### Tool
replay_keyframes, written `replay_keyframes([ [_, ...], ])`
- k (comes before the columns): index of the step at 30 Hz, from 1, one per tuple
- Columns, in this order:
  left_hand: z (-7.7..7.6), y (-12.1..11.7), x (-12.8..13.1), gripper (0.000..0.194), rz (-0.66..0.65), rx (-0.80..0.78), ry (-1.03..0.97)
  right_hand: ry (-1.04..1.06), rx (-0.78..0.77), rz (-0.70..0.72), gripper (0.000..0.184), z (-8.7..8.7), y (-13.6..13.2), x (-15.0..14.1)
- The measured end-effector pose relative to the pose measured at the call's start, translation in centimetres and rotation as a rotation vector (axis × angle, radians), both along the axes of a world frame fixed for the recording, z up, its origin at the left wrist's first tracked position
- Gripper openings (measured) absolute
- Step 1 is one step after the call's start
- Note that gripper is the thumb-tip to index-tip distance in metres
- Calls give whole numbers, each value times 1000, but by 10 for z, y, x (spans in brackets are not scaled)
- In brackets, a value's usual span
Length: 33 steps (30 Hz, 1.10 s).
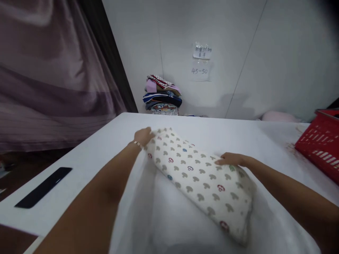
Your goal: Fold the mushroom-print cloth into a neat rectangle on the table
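A folded white cloth (201,176) printed with small grey, red and blue mushrooms lies slantwise on the white table (87,155). My left hand (143,136) is closed on the cloth's far left corner; a bracelet shows at the wrist. My right hand (232,159) lies flat on the cloth's right side, fingers stretched out and pressing down. A thin translucent white sheet (148,211) lies under and in front of the cloth, near me.
A black flat bar (43,187) lies at the table's left edge. A red plastic basket (320,144) stands at the right. A stack of folded clothes (162,95) sits against the far wall below paper notes (201,61). A purple curtain (53,77) hangs on the left.
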<state>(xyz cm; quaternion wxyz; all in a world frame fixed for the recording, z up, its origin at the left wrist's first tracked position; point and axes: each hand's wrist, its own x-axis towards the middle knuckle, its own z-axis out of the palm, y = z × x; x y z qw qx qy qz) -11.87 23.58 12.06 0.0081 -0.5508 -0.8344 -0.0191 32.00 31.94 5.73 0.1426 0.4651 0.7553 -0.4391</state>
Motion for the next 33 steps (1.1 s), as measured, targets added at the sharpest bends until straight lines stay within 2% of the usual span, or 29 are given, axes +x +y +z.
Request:
replay_keyframes([
  [2, 10, 46, 20, 38, -57, 104, -32, 15, 25, -50, 61, 1, -21, 4],
  [3, 9, 61, 31, 42, -96, 150, -66, 15, 65, -82, 59, 1, -31, 6],
  [5, -2, 70, 53, 47, -189, 245, -132, 17, 137, -138, 58, 1, -46, 11],
  [6, -11, 65, 60, 47, -229, 293, -169, 21, 158, -161, 58, 0, -51, 15],
  [8, -33, 41, 66, 48, -210, 386, -246, 32, 164, -198, 58, 0, -58, 24],
  [9, -43, 25, 66, 48, -153, 430, -293, 41, 154, -212, 57, -1, -61, 28],
  [11, -60, -8, 65, 51, 79, 478, -459, 69, 119, -233, 57, -1, -64, 35],
  [14, -77, -44, 76, 71, 435, 356, -948, 144, 69, -269, 56, -1, -68, 40],
  [15, -81, -50, 83, 72, 459, 311, -1058, 175, 55, -288, 55, -1, -68, 41],
  [17, -86, -51, 100, 65, 401, 249, -1078, 227, 32, -327, 50, -2, -70, 43],
  [19, -86, -40, 113, 58, 331, 252, -1001, 260, 26, -386, 43, -4, -77, 44],
  [21, -78, -20, 115, 57, 287, 271, -906, 335, -32, -457, 41, -12, -96, 38],
  [25, -48, 22, 94, 65, 202, 255, -739, 597, -356, -528, 41, -39, -168, -1],
  [27, -38, 30, 82, 64, 197, 202, -712, 645, -519, -472, 33, -50, -205, -25],
  [28, -36, 28, 77, 63, 202, 170, -702, 645, -604, -398, 31, -53, -217, -34],
  [30, -38, 13, 72, 62, 212, 112, -682, 609, -633, -304, 28, -54, -225, -43],
  [31, -41, 1, 70, 63, 213, 91, -673, 585, -595, -310, 27, -52, -219, -43],
  [33, -51, -29, 69, 68, 202, 63, -666, 561, -454, -432, 27, -45, -193, -39],
])
